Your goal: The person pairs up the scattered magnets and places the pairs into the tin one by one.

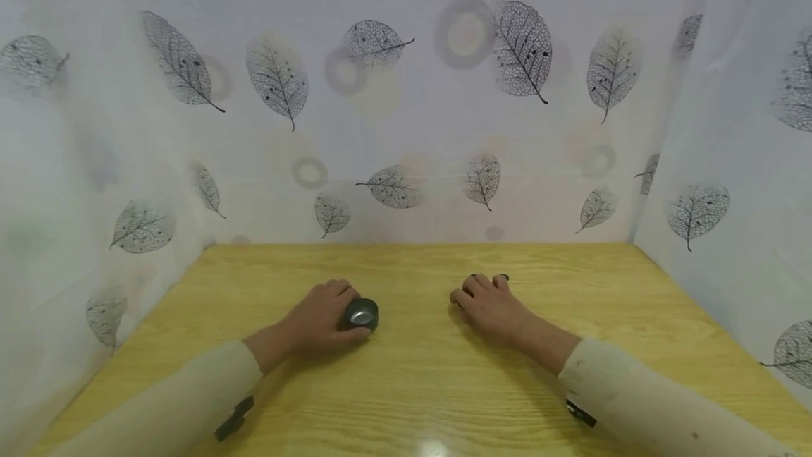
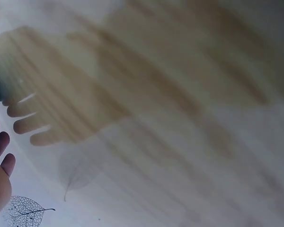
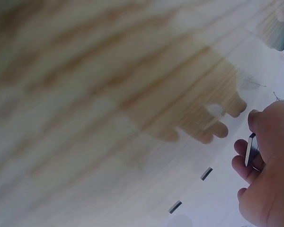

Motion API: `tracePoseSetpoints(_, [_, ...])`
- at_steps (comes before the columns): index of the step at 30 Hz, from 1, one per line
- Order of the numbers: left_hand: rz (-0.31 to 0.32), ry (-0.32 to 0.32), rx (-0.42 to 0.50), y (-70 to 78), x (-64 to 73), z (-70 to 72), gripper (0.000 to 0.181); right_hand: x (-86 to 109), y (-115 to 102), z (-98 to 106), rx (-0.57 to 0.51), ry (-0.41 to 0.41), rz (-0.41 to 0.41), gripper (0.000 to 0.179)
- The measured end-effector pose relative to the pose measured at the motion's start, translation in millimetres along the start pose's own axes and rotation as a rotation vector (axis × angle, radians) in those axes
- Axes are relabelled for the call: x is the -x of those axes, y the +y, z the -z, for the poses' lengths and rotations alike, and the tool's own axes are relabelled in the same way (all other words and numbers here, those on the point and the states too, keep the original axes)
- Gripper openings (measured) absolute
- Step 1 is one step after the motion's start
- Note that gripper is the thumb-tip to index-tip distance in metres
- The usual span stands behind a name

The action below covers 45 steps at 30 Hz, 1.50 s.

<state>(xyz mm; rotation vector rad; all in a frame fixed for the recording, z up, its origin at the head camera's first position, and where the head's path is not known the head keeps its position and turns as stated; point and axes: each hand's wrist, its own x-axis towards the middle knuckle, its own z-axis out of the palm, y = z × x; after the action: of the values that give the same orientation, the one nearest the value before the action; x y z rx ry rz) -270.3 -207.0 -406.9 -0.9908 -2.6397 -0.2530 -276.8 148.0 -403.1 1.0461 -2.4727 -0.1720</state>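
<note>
Dark grey with a shiny inside, the small cup is at the left hand over the table, fingers and thumb curled round its wall. It looks stiff, light and perhaps slippery, so a grip round the side should suit. Well right of the cup, the right hand pinches a slim metallic piece, probably rigid and best held by its edges.

In front of you is a counter with yellow wood grain and a shiny surface. A dark round cup, silver inside, stands on it, held by your left hand. Near your right hand, two small pieces lie on it, apart.
</note>
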Motion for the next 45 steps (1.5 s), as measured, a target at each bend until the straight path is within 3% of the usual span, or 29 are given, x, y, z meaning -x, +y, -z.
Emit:
tracePoseSetpoints(17, [-0.010,-0.044,0.009,6.9,-12.0,-4.2,0.057,-3.2,-2.5,2.5,-0.039,0.070,0.032,0.017])
tracePoseSetpoints(28, [-0.010,-0.071,0.009,13.9,-20.6,-5.3,0.060,-3.0,-2.7,3.6,-0.044,0.025,0.019,0.016])
tracePoseSetpoints(34, [-0.027,-0.052,0.019,18.8,-22.2,-3.0,0.058,-3.5,-3.8,4.9,-0.072,-0.011,0.006,0.017])
tracePoseSetpoints(45, [-0.023,-0.070,0.017,22.9,-27.0,-3.5,0.060,-4.7,-5.4,4.5,-0.055,0.015,0.019,0.018])
